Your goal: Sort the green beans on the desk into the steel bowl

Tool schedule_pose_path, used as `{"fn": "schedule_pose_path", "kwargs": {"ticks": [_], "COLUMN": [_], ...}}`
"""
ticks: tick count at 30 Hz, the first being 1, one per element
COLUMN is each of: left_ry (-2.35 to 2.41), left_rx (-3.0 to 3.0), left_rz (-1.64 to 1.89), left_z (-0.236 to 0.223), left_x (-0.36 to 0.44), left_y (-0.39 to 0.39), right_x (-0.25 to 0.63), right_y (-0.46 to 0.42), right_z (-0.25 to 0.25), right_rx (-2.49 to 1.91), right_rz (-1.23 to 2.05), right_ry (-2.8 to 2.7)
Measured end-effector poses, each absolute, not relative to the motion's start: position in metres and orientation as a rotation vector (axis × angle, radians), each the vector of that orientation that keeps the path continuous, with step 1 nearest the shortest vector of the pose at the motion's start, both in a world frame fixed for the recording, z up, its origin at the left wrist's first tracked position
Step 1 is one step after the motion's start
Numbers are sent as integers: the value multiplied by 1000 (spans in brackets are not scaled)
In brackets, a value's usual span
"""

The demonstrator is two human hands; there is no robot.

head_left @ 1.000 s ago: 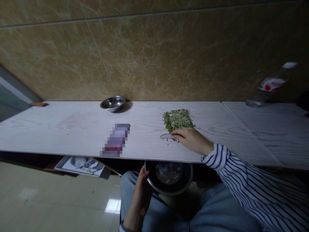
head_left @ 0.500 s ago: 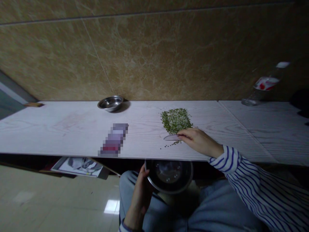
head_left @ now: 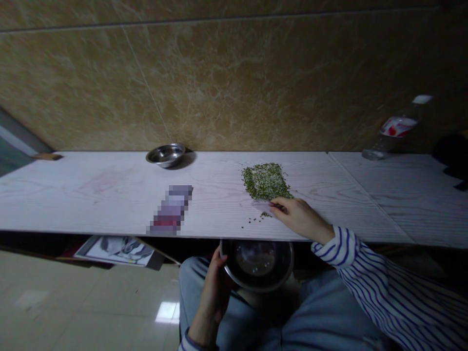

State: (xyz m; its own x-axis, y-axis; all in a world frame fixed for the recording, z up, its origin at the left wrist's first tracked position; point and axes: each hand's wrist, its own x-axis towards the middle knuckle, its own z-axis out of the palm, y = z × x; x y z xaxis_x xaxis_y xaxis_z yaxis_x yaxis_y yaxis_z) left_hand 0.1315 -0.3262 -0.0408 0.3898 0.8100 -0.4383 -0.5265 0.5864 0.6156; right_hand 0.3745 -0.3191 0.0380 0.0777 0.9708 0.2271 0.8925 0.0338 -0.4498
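Green beans (head_left: 266, 181) or similar small grains lie spread in a squarish patch on the white wood-grain counter (head_left: 215, 209). At the patch's near edge, my right hand (head_left: 298, 214) pinches a thin, clear plastic scraper-like piece (head_left: 261, 205). A few loose grains (head_left: 256, 220) lie between the piece and the counter's front edge. My left hand (head_left: 216, 278) grips the left rim of a metal bowl (head_left: 258, 287), which is held over my lap just under the counter edge. The bowl's far side is hidden beneath the counter.
A small steel bowl (head_left: 166, 156) stands near the tiled wall. A blurred-out phone-shaped object (head_left: 170, 209) lies left of the grains. At the right back stands a clear bottle (head_left: 397, 127) with a white cap. Below the counter, a drawer or box (head_left: 117, 251) juts out.
My right hand has shifted the clear piece slightly, bringing it closer against the near edge of the grains. Some of the loose grains in front have moved. My left hand still holds the bowl.
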Motion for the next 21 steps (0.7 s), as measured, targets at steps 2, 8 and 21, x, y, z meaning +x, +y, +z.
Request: {"fn": "schedule_pose_path", "kwargs": {"ticks": [2,8,21], "left_ry": [792,769,740], "left_rx": [418,424,409], "left_rz": [877,874,876], "left_z": [-40,-42,-48], "left_x": [131,129,123], "left_y": [-327,-328,-327], "right_x": [370,357,347], "right_y": [-318,-316,-321], "right_z": [38,36,41], "right_rx": [-1869,-1842,-1662], "right_rz": [240,273,351], "right_ry": [-1838,-1882,-2034]}}
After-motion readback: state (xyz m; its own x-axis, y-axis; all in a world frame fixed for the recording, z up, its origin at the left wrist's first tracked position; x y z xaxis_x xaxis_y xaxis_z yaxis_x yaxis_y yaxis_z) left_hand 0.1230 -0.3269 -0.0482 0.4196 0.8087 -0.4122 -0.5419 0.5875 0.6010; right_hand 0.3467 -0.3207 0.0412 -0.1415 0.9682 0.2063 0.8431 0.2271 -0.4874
